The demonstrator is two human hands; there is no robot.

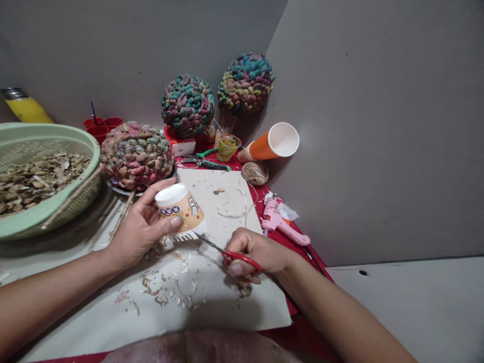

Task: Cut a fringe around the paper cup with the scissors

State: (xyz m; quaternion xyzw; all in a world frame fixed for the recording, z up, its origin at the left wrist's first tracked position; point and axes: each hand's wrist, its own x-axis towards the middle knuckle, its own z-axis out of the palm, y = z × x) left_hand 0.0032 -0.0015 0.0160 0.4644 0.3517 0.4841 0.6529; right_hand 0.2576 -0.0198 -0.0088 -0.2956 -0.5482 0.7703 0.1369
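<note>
One cup (194, 214) over the board (266, 305) — left hand (141, 229) curled round it, right hand (259, 254) gripping scissors (228, 254), blade tips at its fringed lower edge. Scraps (162, 299) lie below; glue gun (284, 228) beyond the right hand.

From my remote post I class this place as a small craft workspace; whether within a home or a workshop, I cannot determine. Evidence noted: red-handled scissors (247, 259) in use; a pink glue gun (287, 229), green-handled pliers (214, 165) and twine (255, 173) on a red-covered worktop (304, 335); a pale sheet (260, 302) littered with scraps (162, 299); three round pieces (188, 105) clad in coloured, shell-like lumps. Plain grey walls (378, 126) meet behind.
</note>
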